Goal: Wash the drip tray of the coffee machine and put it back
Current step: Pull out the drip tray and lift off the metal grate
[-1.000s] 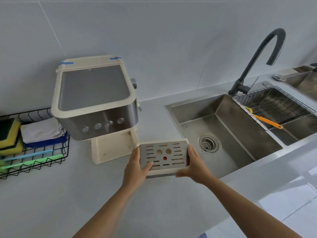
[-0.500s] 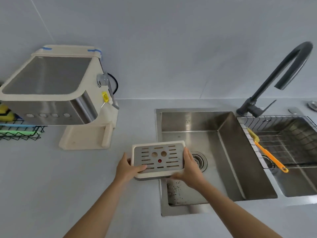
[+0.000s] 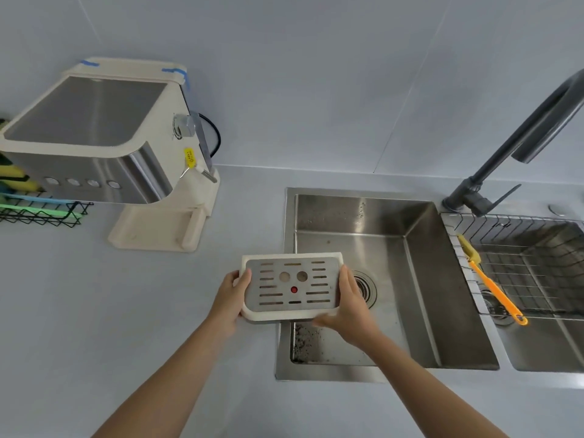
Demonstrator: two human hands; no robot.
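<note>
The drip tray [image 3: 292, 286] is cream plastic with a slotted steel grille and a small red float in the middle. I hold it level over the left rim of the sink [image 3: 363, 248]. My left hand [image 3: 229, 300] grips its left end and my right hand [image 3: 352, 306] grips its right end. The cream and steel coffee machine [image 3: 104, 147] stands on the counter at the left, its base slot bare where the tray sat.
A dark gooseneck tap [image 3: 505, 147] rises behind the sink at the right. A wire rack [image 3: 521, 267] with an orange brush [image 3: 493, 286] lies over the second basin. A black wire basket [image 3: 41, 210] with sponges sits at the far left. Dark specks cover the sink floor near me.
The tray and both hands have moved right, away from the coffee machine, and now hang over the sink's left edge. My view has turned toward the sink.
</note>
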